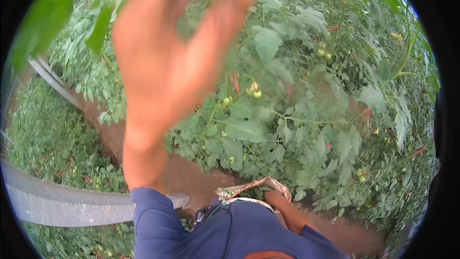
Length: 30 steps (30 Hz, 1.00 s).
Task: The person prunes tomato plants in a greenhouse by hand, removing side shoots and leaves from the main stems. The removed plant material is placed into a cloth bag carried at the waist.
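My left hand (154,50) is raised close to the camera and blurred by motion. Its thumb stands well away from the fingers, with only leaves showing in the gap. The fingertips are cut off by the top edge. Below it, at my waist, a pale woven sack (248,188) hangs with its mouth gaping. My right hand (276,198) is at the right side of that mouth, touching the rim; its fingers are hidden. Tomato plants (248,129) grow in front of me, bearing small green tomatoes (254,92) near the middle.
A broad grey curved beam or pipe (72,207) crosses at lower left. Bare brown soil (187,174) runs between the plant rows. Another tomato row (50,129) grows at left. Blurred leaves (43,18) hang near the camera. Red ties (235,82) show among the stems.
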Available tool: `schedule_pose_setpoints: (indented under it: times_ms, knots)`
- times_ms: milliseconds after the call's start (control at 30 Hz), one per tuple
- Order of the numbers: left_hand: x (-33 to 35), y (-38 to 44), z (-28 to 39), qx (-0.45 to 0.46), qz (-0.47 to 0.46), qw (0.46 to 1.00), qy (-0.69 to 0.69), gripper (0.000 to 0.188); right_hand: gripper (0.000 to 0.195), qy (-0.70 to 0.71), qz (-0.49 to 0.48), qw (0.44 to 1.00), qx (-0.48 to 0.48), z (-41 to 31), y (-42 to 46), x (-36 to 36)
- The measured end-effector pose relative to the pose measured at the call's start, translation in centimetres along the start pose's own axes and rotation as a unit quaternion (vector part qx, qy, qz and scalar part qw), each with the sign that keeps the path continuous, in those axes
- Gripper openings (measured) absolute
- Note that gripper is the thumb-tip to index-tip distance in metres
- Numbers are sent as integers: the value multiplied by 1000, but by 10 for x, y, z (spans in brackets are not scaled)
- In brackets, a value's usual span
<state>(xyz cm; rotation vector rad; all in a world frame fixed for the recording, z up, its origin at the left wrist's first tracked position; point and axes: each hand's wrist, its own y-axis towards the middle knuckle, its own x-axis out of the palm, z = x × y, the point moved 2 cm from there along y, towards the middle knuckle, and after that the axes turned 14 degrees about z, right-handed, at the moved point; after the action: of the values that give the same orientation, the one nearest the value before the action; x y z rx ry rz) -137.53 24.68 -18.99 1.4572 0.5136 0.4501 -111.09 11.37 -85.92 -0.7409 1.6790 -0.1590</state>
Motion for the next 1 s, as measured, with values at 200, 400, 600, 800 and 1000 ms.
schedule_pose_setpoints:
  times_ms: [200,400,600,800,1000]
  knots:
    - [-117,-220,7,-338,11,940,55,47,27,-72,-12,996,-50,-25,2,-57]
    - [-267,-297,70,-127,138,837,515,34,36,-7,68,989,-128,-74,5,-143]
    - [-367,-270,128,47,290,626,723,46,37,105,-76,971,-199,-118,68,-127]
    - [-414,-291,92,-226,471,627,577,92,28,-178,-46,945,-269,-179,146,-72]
    - [-425,-317,120,-304,358,600,648,81,40,-250,-74,909,-324,-323,161,-163]
